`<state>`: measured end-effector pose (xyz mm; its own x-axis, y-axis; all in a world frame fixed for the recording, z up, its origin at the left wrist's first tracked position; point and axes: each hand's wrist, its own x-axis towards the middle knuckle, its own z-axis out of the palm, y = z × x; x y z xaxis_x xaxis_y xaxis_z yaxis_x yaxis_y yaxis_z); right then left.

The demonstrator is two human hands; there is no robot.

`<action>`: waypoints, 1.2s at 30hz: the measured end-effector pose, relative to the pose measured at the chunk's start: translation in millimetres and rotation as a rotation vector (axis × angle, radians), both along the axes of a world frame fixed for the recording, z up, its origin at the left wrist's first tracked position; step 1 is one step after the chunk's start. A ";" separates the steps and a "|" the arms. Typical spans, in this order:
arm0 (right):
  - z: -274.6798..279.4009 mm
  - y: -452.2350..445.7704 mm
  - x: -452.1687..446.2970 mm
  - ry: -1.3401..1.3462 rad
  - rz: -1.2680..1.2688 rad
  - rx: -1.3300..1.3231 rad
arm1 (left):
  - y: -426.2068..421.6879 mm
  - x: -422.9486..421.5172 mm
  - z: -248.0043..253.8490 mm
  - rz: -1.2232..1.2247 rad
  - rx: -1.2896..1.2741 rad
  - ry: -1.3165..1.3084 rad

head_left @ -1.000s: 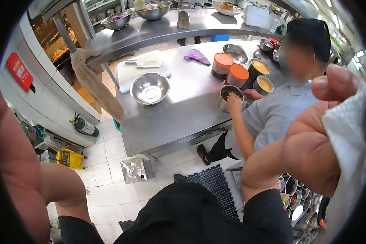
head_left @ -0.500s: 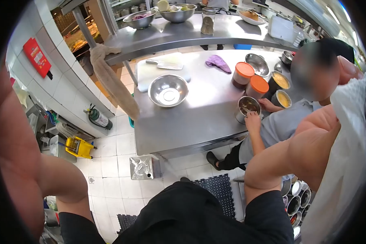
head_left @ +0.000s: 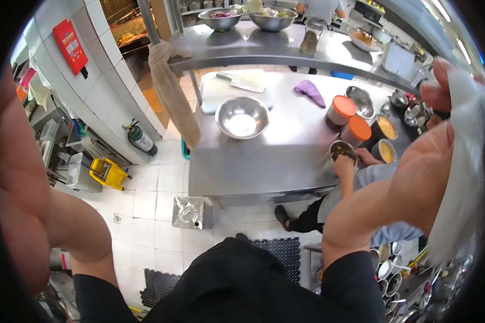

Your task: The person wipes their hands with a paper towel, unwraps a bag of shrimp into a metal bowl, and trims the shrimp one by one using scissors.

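Right hand [head_left: 423,159] was up on the near right, fingers curled onto a white cloth [head_left: 459,177] that hung down the right side, so yeah, gripping it. Left hand [head_left: 20,204] was near left, cut off by the edge, so can't tell what its fingers were doing. Farther off, a bowl [head_left: 242,118] sat on the table [head_left: 242,169] by a board [head_left: 212,97] with a knife [head_left: 248,82]. To the right, a co-worker's hand [head_left: 344,166] was in a pot [head_left: 330,162].

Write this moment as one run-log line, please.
left hand: at frame edge; right hand: raised, white cloth at it, grip unclear; knife: on board; bowl: by board
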<state>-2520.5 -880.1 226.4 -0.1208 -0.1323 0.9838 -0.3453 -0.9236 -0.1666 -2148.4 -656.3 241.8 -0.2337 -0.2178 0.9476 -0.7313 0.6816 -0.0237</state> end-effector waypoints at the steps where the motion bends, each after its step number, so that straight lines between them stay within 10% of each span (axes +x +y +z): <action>1: -5.7 -2.4 3.0 0.049 0.101 0.003 | 0.2 1.6 2.6 -0.001 0.013 -0.004; 36: -126.2 122.2 176.3 0.148 2.387 0.542 | 72.2 35.0 -10.3 0.147 0.083 0.029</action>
<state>-2344.2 -757.9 100.2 0.5743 -0.0119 0.8185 0.7164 0.4911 -0.4955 -2113.4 -584.2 231.5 -0.1665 -0.3252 0.9309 -0.8228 0.5660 0.0505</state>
